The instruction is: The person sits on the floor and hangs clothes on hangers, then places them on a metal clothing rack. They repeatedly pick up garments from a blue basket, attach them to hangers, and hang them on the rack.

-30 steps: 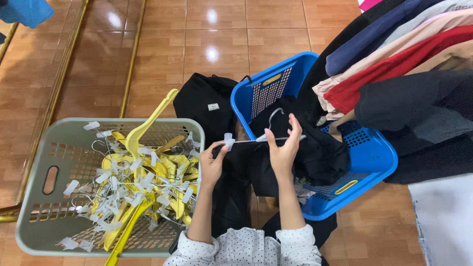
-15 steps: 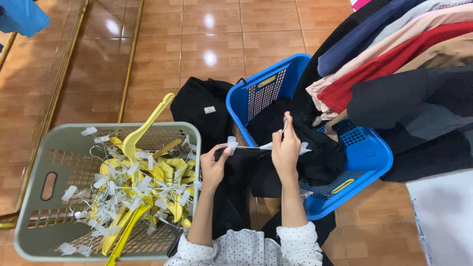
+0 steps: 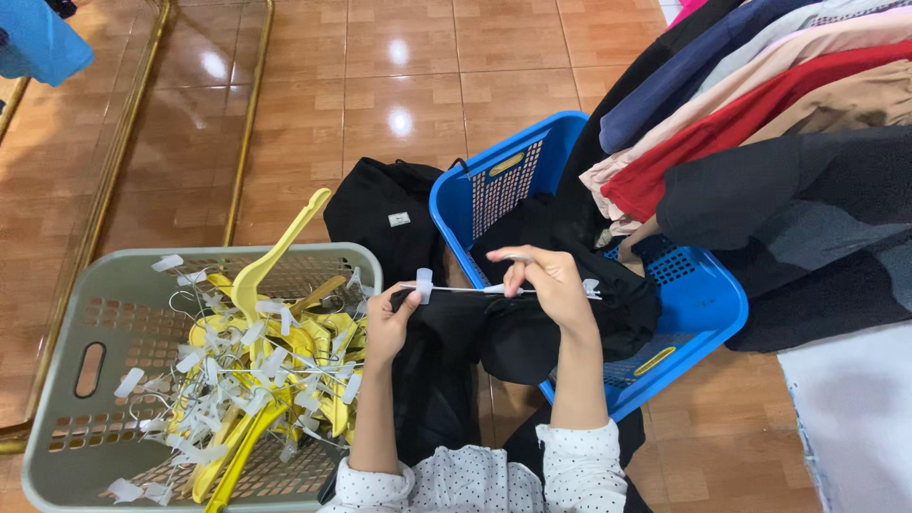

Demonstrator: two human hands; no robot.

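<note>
White blouse w/ small black dots, 2 sleeves pushed up, bare forearms

A grey basket (image 3: 66,313) heaped with yellow hangers (image 3: 252,370) sits on a brown tiled floor (image 3: 399,76), beside hanging garments (image 3: 760,123).

Glossy brown tiled floor (image 3: 399,85)

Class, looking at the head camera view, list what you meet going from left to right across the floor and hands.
Grey basket of yellow hangers → left hand → clip hanger → right hand → blue basket → hanging clothes.
</note>
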